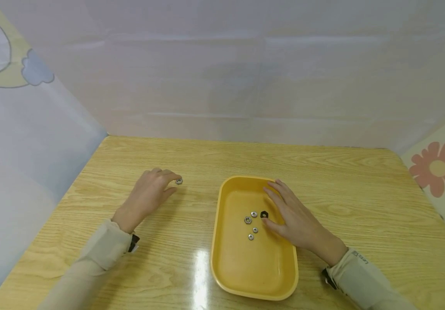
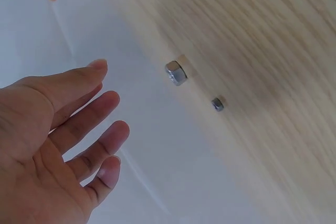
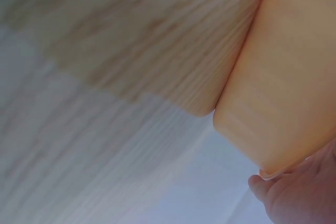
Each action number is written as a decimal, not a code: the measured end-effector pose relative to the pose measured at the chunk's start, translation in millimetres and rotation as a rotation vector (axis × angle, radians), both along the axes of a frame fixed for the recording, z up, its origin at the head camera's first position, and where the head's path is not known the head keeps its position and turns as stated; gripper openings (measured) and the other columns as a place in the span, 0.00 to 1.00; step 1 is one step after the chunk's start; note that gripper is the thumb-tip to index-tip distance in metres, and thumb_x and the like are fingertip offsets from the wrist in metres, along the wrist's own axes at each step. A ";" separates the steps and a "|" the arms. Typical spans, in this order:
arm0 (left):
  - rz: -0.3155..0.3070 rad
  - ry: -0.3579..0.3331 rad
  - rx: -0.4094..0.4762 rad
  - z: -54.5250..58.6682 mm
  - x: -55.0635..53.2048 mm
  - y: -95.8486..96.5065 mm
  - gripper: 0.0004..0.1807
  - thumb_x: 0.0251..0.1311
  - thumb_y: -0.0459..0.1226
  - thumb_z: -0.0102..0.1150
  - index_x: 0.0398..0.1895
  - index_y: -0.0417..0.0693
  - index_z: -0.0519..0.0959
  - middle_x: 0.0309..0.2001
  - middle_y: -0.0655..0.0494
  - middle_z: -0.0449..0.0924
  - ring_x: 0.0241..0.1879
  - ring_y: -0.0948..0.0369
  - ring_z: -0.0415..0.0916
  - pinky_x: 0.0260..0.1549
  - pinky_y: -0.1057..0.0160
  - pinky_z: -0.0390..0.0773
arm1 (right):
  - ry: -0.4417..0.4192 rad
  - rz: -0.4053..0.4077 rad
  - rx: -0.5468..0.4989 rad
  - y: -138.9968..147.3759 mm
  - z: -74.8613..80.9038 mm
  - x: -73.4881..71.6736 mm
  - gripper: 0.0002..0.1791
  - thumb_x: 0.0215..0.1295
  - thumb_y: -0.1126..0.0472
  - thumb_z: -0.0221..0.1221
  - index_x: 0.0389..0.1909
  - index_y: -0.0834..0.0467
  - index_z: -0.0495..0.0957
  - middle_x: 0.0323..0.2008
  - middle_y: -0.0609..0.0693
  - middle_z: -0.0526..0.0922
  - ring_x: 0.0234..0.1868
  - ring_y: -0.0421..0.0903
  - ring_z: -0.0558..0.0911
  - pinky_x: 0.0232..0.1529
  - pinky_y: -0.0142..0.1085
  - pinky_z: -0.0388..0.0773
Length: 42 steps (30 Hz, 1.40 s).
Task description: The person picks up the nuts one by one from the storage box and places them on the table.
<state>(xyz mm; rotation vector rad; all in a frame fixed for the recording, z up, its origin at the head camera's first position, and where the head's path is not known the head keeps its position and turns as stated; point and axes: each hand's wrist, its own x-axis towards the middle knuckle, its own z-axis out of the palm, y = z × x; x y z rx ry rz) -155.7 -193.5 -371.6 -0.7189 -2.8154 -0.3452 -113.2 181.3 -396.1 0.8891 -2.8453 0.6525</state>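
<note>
My left hand (image 1: 150, 191) reaches over the table with fingers loosely bent and nothing in them. A silver hex nut (image 1: 179, 181) shows right at its fingertips. In the left wrist view that larger nut (image 2: 176, 73) lies on the wood beside a smaller nut (image 2: 217, 104), a short way off from the fingers (image 2: 113, 135). The smaller one is hidden in the head view. My right hand (image 1: 292, 215) spreads over the right rim of a yellow tray (image 1: 253, 277). Near its thumb, a black nut (image 1: 264, 214) lies inside the tray.
Several silver nuts (image 1: 248, 220) are grouped on the tray floor left of the black one. The wood-grain table (image 1: 160, 267) meets a pale sheet (image 1: 245, 86) at the back, and printed side panels (image 1: 13, 129) stand to left and right.
</note>
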 end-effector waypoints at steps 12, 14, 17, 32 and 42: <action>-0.048 0.057 0.005 9.0 5.4 19.2 0.19 0.53 0.35 0.73 0.50 0.44 0.85 0.47 0.49 0.87 0.41 0.51 0.81 0.37 0.53 0.78 | 0.017 0.009 0.006 -0.4 0.9 0.6 0.40 0.64 0.55 0.64 0.72 0.66 0.60 0.73 0.65 0.60 0.75 0.67 0.55 0.70 0.62 0.59; -0.056 0.067 -0.001 11.0 5.8 23.1 0.19 0.53 0.36 0.73 0.49 0.44 0.85 0.48 0.49 0.87 0.41 0.51 0.80 0.37 0.54 0.78 | 0.020 0.009 0.008 -0.4 0.7 0.7 0.40 0.64 0.55 0.64 0.72 0.66 0.60 0.73 0.65 0.60 0.75 0.67 0.55 0.70 0.62 0.59; -0.064 0.073 -0.005 13.6 6.4 29.2 0.19 0.53 0.37 0.73 0.50 0.45 0.85 0.48 0.50 0.87 0.42 0.51 0.80 0.38 0.53 0.79 | 0.025 0.007 0.009 -0.3 0.1 0.2 0.41 0.63 0.55 0.65 0.72 0.66 0.60 0.73 0.65 0.60 0.75 0.67 0.55 0.70 0.62 0.59; -0.111 0.085 0.017 15.8 7.7 50.1 0.18 0.55 0.39 0.72 0.50 0.48 0.85 0.48 0.53 0.87 0.44 0.53 0.80 0.40 0.56 0.77 | 0.023 0.004 0.004 0.6 -1.7 -1.4 0.42 0.62 0.53 0.66 0.72 0.66 0.60 0.73 0.65 0.59 0.75 0.67 0.55 0.71 0.62 0.58; -0.160 0.121 0.029 17.1 10.1 61.7 0.18 0.55 0.39 0.72 0.50 0.48 0.85 0.48 0.53 0.87 0.45 0.54 0.81 0.41 0.57 0.78 | 0.042 0.016 -0.002 0.6 -2.4 -1.3 0.42 0.62 0.55 0.66 0.72 0.67 0.60 0.72 0.66 0.60 0.75 0.68 0.55 0.69 0.63 0.59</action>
